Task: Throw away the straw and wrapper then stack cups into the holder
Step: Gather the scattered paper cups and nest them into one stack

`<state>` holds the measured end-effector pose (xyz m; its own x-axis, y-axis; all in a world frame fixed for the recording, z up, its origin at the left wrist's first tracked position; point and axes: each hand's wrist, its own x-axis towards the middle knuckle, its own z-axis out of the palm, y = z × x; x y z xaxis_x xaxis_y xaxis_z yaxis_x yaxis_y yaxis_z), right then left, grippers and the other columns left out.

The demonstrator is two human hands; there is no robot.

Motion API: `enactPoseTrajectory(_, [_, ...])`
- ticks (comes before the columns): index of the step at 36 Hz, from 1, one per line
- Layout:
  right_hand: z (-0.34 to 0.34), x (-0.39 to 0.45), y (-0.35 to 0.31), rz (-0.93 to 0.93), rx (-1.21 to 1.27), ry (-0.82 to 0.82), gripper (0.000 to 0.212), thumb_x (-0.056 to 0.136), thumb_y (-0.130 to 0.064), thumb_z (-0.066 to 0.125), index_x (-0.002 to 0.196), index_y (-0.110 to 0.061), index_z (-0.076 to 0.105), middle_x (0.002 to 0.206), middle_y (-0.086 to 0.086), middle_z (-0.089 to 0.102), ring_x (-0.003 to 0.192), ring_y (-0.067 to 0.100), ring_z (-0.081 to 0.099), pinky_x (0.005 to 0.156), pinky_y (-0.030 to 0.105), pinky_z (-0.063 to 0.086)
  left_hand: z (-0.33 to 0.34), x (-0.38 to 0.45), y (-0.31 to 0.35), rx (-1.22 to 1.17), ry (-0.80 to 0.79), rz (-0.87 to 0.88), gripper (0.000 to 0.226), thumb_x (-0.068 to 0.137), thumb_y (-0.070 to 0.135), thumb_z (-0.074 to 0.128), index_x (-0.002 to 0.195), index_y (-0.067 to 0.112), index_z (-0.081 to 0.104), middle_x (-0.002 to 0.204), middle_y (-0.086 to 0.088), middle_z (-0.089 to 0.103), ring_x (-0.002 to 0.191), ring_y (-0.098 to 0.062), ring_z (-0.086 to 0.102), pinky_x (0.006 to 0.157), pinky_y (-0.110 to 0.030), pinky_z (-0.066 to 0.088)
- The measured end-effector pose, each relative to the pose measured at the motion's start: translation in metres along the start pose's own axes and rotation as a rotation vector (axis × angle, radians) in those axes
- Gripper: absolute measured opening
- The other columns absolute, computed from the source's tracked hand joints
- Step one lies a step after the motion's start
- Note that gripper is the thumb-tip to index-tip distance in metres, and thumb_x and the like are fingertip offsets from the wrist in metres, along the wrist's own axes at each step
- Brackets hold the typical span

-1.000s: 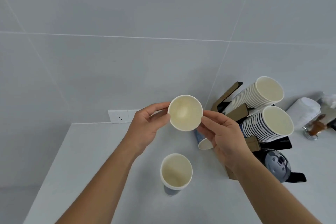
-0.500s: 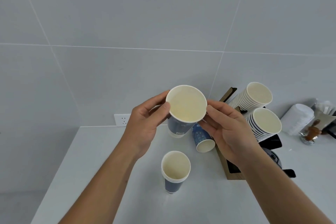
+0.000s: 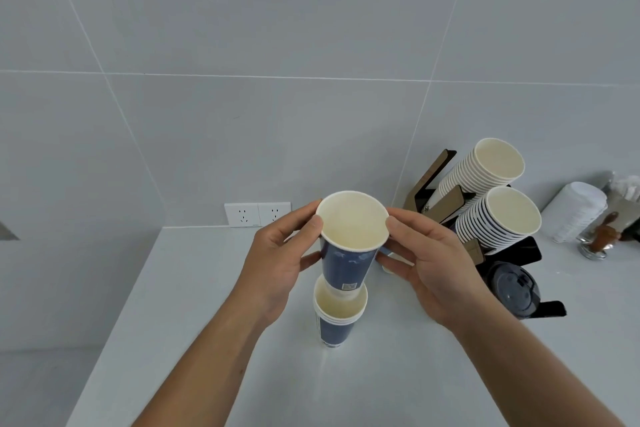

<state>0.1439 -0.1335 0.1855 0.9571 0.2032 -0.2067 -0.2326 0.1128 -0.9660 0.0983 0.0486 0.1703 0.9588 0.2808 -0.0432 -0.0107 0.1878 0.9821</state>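
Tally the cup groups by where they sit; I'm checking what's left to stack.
cup held by left hand and right hand: 1
nested stack standing on the counter: 1
stacks in the holder: 2
Total: 4

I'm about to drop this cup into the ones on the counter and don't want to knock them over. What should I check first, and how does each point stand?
1. Held cup gripped on both sides: ok, left hand and right hand both on it.
2. Held cup upright, mouth up: ok.
3. Its base over the mouth of the counter stack: ok, roughly centred.
4. Counter stack upright: ok.
5. Base already inside the stack: cannot tell.
6. Free slot in the cup holder for later: cannot tell; the two visible rows are full.
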Motion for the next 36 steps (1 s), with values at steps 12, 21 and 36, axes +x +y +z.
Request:
enactPoseTrajectory(12, [-0.005, 0.017, 0.046, 0.231, -0.102, 0.074, 0.017, 0.097, -0.011, 0.055, 0.095, -0.019, 0.070, 0.106, 0.001, 0.071, 0.101, 0.022, 0.067, 0.088, 0.037, 0.058, -0.001, -0.004, -0.056, 0.103, 0.114, -0.204, 0.025, 0.095, 0.017, 0.057, 0.111, 0.028, 0.073, 0.120, 0.008, 0.070, 0.114, -0.018, 0.063, 0.095, -0.039, 0.055])
enactPoseTrajectory(21, [-0.008, 0.026, 0.073, 0.198, -0.342, 0.127, 0.025, 0.089, -0.007, 0.066, 0.074, -0.025, 0.074, 0.087, -0.001, 0.073, 0.090, 0.022, 0.064, 0.091, 0.040, 0.055, -0.008, 0.000, -0.085, 0.114, 0.096, -0.253, 0.032, 0.092, 0.011, 0.059, 0.095, 0.037, 0.077, 0.104, 0.021, 0.074, 0.107, 0.000, 0.063, 0.091, -0.024, 0.047])
enactPoseTrajectory(36, [-0.009, 0.033, 0.112, 0.146, -0.434, 0.060, 0.025, 0.096, -0.017, 0.057, 0.100, -0.035, 0.073, 0.104, -0.010, 0.075, 0.100, 0.016, 0.069, 0.093, 0.036, 0.057, -0.013, -0.001, -0.115, 0.118, 0.071, -0.268, 0.030, 0.095, 0.017, 0.057, 0.100, 0.042, 0.074, 0.112, 0.019, 0.073, 0.111, -0.005, 0.065, 0.097, -0.033, 0.052])
